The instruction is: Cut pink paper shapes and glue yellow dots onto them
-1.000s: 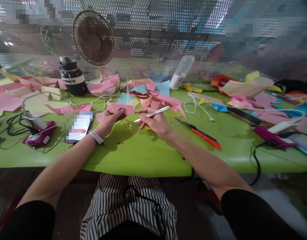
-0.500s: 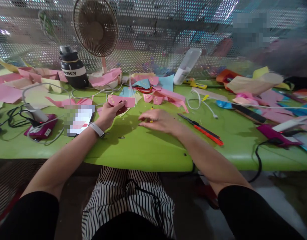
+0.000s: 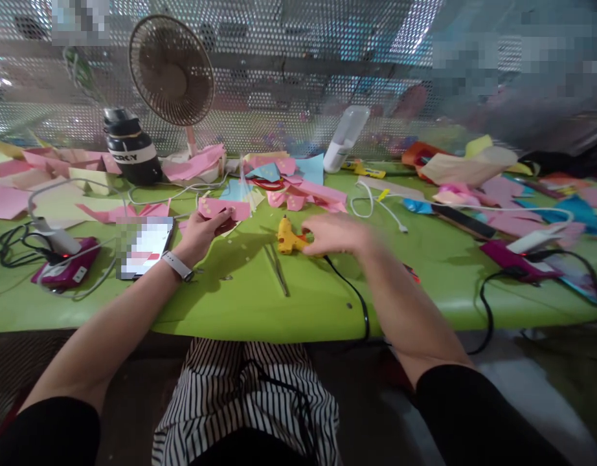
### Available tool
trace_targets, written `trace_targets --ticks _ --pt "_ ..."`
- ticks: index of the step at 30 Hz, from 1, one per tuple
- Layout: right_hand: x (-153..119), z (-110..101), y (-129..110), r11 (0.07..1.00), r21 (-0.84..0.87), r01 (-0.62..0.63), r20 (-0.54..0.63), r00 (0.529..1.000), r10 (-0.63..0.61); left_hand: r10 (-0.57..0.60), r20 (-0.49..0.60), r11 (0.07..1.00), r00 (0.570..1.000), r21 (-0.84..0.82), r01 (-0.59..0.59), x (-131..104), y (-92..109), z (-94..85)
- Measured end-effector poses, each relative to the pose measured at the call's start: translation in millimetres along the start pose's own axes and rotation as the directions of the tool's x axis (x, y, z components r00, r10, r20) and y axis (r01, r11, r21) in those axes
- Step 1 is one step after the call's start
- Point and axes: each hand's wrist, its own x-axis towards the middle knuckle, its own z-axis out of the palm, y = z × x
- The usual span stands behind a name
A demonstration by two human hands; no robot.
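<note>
My left hand (image 3: 204, 234) is closed, pinching a pink paper piece (image 3: 225, 209) with small yellow dots above the table. At the middle of the table, a yellow glue gun (image 3: 285, 238) points its nozzle away from me. My right hand (image 3: 333, 233) has its thumb and fingers curled around the gun's handle, partly hiding it. A black cord (image 3: 351, 288) runs from the gun over the front edge. Metal tweezers (image 3: 278, 270) lie just in front of the gun. A red-handled tool (image 3: 413, 273) is mostly hidden behind my right forearm.
A phone (image 3: 147, 246) and a purple power strip (image 3: 68, 262) lie on the left; another purple strip (image 3: 517, 262) is on the right with cables. Coloured paper (image 3: 308, 191), a black bottle (image 3: 131, 149), a fan (image 3: 175, 71) and a white bottle (image 3: 346, 139) line the back.
My right hand has shifted right, uncovering the glue gun. The tweezers now show on the table. My right forearm covers most of the red-handled tool. My left hand keeps the pink paper.
</note>
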Motion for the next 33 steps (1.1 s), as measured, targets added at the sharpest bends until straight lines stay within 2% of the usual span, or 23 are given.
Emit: trace_targets --ticks 3,9,12,18,24,27,29,31,33 --pt "5 2 -9 0.99 -0.131 -0.044 0.122 0.991 0.061 -0.012 -0.003 1.0 1.0 0.003 0.012 -1 0 0.5" --pt "9 5 -11 0.98 -0.175 -0.095 0.133 0.984 0.119 -0.009 0.02 0.999 1.0 -0.045 0.01 -3 0 0.6" --pt "10 8 -9 0.982 -0.162 -0.099 0.118 0.986 0.118 -0.013 0.029 0.999 0.999 -0.05 0.014 -4 1 1.1" --pt "13 15 -8 0.986 -0.162 -0.026 0.055 0.998 0.036 -0.026 0.056 0.998 0.998 -0.063 0.029 -7 2 1.4" --pt "21 22 -1 0.995 -0.099 -0.011 0.012 1.0 0.012 -0.041 0.036 0.996 0.999 -0.075 0.043 -5 -1 -0.1" --pt "23 20 6 0.998 -0.034 -0.044 -0.047 0.998 0.043 -0.042 0.044 0.996 0.998 -0.074 0.045 -5 -2 -0.7" --pt "24 17 12 0.999 0.039 -0.031 -0.133 0.99 0.036 -0.035 0.047 0.997 0.998 -0.067 0.039 -5 -2 -1.1" --pt "23 13 18 0.988 0.153 0.009 -0.27 0.962 0.034 -0.028 0.051 0.998 0.998 -0.06 0.031 -5 -3 -1.6" --pt "21 11 23 0.943 0.324 0.072 -0.414 0.907 0.073 -0.025 0.058 0.998 0.998 -0.054 0.028 -5 -5 -2.3"
